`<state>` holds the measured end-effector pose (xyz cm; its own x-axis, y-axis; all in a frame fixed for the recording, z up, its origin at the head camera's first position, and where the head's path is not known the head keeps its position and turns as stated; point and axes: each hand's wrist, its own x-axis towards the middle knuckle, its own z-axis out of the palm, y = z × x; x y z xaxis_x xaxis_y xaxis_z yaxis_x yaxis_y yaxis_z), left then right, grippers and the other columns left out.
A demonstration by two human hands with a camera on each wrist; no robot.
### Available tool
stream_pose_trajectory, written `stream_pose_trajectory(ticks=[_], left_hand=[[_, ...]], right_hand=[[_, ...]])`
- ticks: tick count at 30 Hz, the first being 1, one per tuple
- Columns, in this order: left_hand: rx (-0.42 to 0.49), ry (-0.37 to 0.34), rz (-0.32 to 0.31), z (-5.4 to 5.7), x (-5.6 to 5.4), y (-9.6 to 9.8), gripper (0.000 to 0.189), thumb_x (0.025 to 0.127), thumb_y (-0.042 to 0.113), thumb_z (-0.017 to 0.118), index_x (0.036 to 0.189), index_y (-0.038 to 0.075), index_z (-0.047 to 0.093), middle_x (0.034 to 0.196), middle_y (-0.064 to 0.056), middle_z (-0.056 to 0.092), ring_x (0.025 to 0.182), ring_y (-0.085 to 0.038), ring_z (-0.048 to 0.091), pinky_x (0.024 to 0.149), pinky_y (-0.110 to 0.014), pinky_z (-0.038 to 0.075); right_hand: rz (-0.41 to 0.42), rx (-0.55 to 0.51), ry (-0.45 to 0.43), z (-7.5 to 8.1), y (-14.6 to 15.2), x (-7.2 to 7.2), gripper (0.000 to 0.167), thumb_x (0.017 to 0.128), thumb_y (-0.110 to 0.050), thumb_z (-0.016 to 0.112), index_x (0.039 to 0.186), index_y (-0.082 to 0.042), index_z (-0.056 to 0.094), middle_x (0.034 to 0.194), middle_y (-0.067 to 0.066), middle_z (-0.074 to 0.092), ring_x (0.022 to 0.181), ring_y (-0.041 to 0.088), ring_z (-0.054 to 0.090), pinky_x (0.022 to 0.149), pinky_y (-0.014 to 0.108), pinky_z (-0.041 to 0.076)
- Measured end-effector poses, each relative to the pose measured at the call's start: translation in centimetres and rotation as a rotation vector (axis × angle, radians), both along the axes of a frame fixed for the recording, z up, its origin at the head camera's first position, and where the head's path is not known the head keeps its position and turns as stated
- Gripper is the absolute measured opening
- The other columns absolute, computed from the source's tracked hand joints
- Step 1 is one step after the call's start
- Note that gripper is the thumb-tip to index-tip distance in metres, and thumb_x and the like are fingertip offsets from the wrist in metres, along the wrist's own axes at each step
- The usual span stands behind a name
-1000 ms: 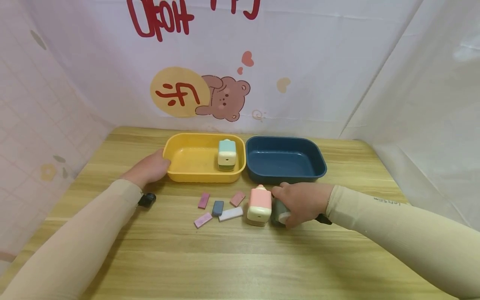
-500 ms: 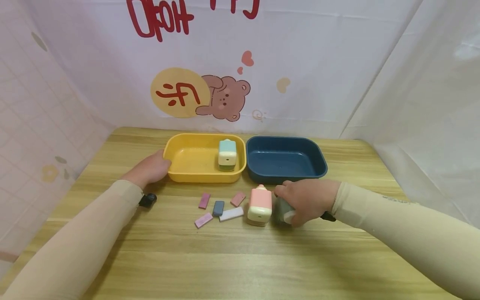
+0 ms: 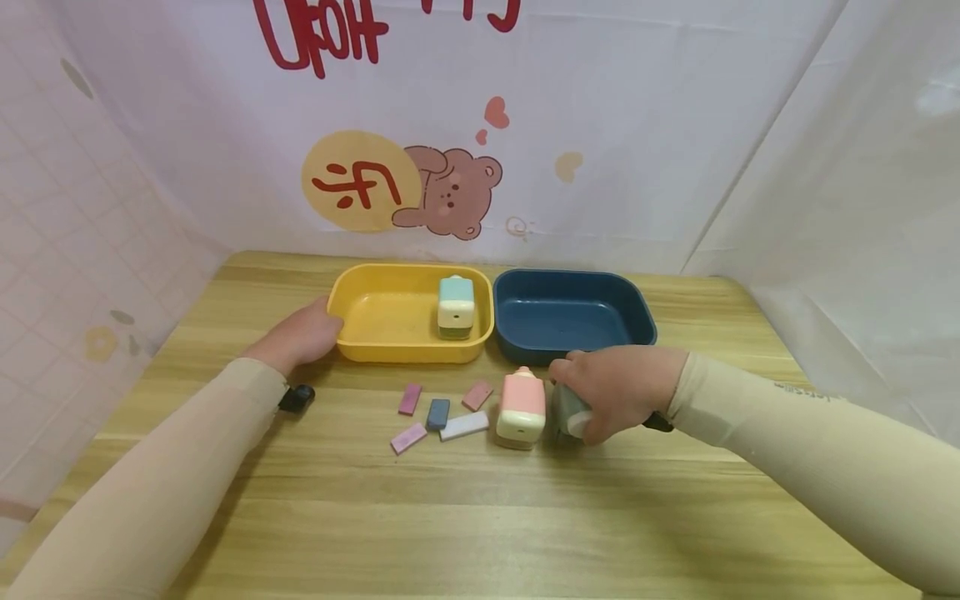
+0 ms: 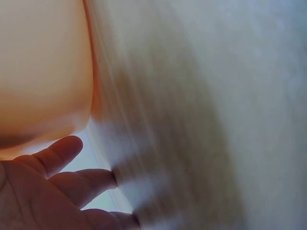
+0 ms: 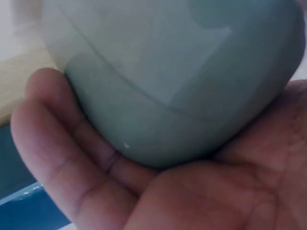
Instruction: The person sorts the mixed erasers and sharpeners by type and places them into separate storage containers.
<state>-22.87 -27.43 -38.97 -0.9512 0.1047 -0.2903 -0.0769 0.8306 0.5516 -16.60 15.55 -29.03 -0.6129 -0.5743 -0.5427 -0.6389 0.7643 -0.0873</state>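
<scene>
In the head view my right hand (image 3: 618, 387) grips a grey-green pencil sharpener (image 3: 568, 410), partly hidden under the fingers. The right wrist view shows its rounded body (image 5: 158, 81) against the palm with fingers curled along it. A pink and cream pencil sharpener (image 3: 522, 407) stands just left of that hand. My left hand (image 3: 306, 335) rests at the left end of the yellow bin (image 3: 408, 354). In the left wrist view its fingers (image 4: 84, 184) lie spread and fairly straight beside the bin's wall; the thumb is out of that view. A blue and cream sharpener (image 3: 455, 307) stands inside the bin.
A dark blue bin (image 3: 573, 350) stands against the yellow one, behind the right hand. Several small eraser-like blocks, among them a white one (image 3: 463, 426) and a dark blue-grey one (image 3: 438, 414), lie on the wooden table (image 3: 420, 525). A white printed cloth (image 3: 622, 125) hangs behind.
My right hand has moved slightly right and away from me with the grey-green sharpener, widening the gap to the pink one. The left hand stays at the yellow bin.
</scene>
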Motion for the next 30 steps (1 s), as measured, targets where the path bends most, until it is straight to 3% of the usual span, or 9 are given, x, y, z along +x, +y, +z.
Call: stream_pose_trajectory(ticks=[6, 15, 24, 30], left_hand=[[-0.002, 0.003, 0.001, 0.2, 0.0, 0.3, 0.064, 0.107, 0.029, 0.030, 0.164, 0.000, 0.021, 0.162, -0.031, 0.037, 0.140, -0.044, 0.045, 0.121, -0.068, 0.028], [-0.002, 0.015, 0.001, 0.2, -0.1, 0.5, 0.066, 0.106, 0.029, 0.030, 0.165, 0.001, 0.021, 0.165, -0.029, 0.034, 0.149, -0.048, 0.038, 0.123, -0.068, 0.026], [-0.008, 0.027, -0.003, 0.0, -0.2, 0.3, 0.062, 0.107, 0.028, 0.029, 0.162, 0.000, 0.026, 0.160, -0.029, 0.040, 0.142, -0.044, 0.045, 0.122, -0.067, 0.028], [-0.006, 0.009, 0.011, -0.1, -0.1, 0.4, 0.063, 0.107, 0.029, 0.030, 0.163, 0.000, 0.024, 0.160, -0.029, 0.040, 0.141, -0.043, 0.045, 0.122, -0.067, 0.028]], right_hand=[[0.013, -0.017, 0.003, -0.3, 0.1, -0.1, 0.056, 0.080, -0.028, 0.081, 0.128, -0.016, 0.053, 0.103, -0.002, 0.055, 0.077, 0.015, 0.057, 0.070, 0.032, 0.047], [0.030, -0.019, 0.011, -0.4, 0.0, -0.3, 0.062, 0.080, -0.028, 0.080, 0.135, -0.014, 0.054, 0.106, -0.001, 0.056, 0.080, 0.015, 0.056, 0.071, 0.031, 0.047], [0.040, -0.007, 0.030, 0.6, 0.1, -0.7, 0.051, 0.083, -0.027, 0.079, 0.124, -0.013, 0.052, 0.101, 0.000, 0.054, 0.074, 0.016, 0.056, 0.068, 0.031, 0.046], [0.053, -0.028, 0.057, 1.7, 0.1, -1.0, 0.054, 0.085, -0.026, 0.078, 0.129, -0.012, 0.051, 0.104, 0.002, 0.054, 0.074, 0.016, 0.057, 0.069, 0.030, 0.047]])
